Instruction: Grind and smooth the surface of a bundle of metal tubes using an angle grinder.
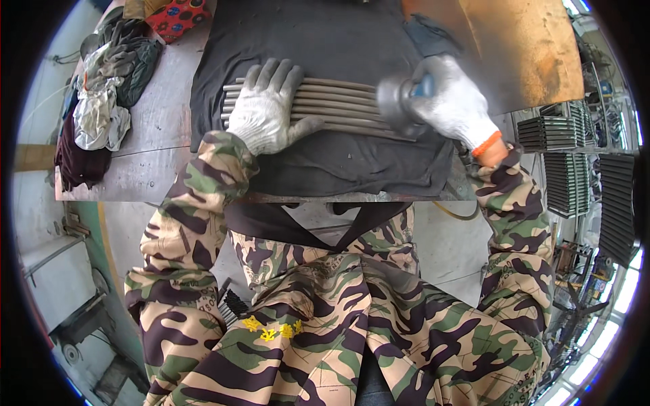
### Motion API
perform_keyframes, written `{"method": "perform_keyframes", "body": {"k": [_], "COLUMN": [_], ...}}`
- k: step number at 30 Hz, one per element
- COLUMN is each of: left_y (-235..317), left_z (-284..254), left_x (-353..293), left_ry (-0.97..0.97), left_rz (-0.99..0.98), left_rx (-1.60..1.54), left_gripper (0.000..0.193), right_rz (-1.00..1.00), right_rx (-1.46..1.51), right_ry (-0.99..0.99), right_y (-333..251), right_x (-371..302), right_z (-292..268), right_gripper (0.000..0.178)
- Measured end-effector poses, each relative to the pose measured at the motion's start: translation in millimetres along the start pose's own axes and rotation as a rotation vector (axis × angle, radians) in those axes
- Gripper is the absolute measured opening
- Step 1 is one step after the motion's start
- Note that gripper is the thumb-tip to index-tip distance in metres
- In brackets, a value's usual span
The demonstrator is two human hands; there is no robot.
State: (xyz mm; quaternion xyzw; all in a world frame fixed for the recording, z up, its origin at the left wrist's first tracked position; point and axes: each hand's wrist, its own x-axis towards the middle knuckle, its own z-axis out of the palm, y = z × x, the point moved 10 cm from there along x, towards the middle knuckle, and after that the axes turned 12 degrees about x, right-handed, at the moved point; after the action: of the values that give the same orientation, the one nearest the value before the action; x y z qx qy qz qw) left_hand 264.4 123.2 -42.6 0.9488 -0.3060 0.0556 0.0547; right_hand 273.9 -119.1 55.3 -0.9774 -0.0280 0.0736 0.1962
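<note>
Several slim metal rods point(338, 100) lie side by side, left to right, on a black cloth point(325, 166) spread over the table. My left hand point(267, 111), in a white glove with grey fingers, presses flat on their left part, fingers stretched and thumb out to the right. At the rods' right end my right hand point(450, 98), gloved with an orange cuff, is closed around a round grey sander point(393, 101) with a blue part by the thumb. The sander's head is smeared by motion and covers the rod ends; its underside is hidden.
Crumpled cloths and gloves point(101, 101) lie at the table's left, with a red patterned cloth point(177, 19) behind. A dark rag point(432, 37) is beyond my right hand, near a brown board point(521, 54). Racks of dark ribbed parts point(567, 183) stand at the right.
</note>
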Motion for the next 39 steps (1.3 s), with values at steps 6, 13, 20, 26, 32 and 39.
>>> {"method": "perform_keyframes", "body": {"k": [6, 13, 20, 26, 32, 39], "left_y": [8.1, 2.6, 5.2, 10.5, 10.1, -34.1], "left_z": [7.5, 4.4, 3.3, 3.9, 8.3, 6.3], "left_x": [5.7, 17.7, 8.9, 4.6, 1.7, -5.9], "left_ry": [0.049, 0.029, 0.160, 0.157, 0.107, 0.147], "left_rz": [-0.003, -0.082, -0.085, -0.104, -0.089, -0.087], "left_rx": [-0.014, -0.054, -0.051, -0.036, -0.024, 0.063], "left_gripper": [0.078, 0.072, 0.056, 0.054, 0.059, 0.066], "right_rz": [-0.072, -0.032, -0.135, -0.155, -0.135, -0.154], "right_rx": [-0.123, -0.183, -0.170, -0.202, -0.177, -0.189], "right_ry": [-0.004, -0.050, -0.006, 0.012, -0.018, -0.032], "right_y": [-1.4, -7.1, -14.6, -11.4, -26.4, -32.3], "right_x": [10.7, 19.9, 15.7, 15.9, 19.5, 18.6], "right_z": [31.3, 33.3, 41.8, 40.7, 51.0, 57.0], "right_gripper": [0.028, 0.030, 0.025, 0.025, 0.028, 0.030]}}
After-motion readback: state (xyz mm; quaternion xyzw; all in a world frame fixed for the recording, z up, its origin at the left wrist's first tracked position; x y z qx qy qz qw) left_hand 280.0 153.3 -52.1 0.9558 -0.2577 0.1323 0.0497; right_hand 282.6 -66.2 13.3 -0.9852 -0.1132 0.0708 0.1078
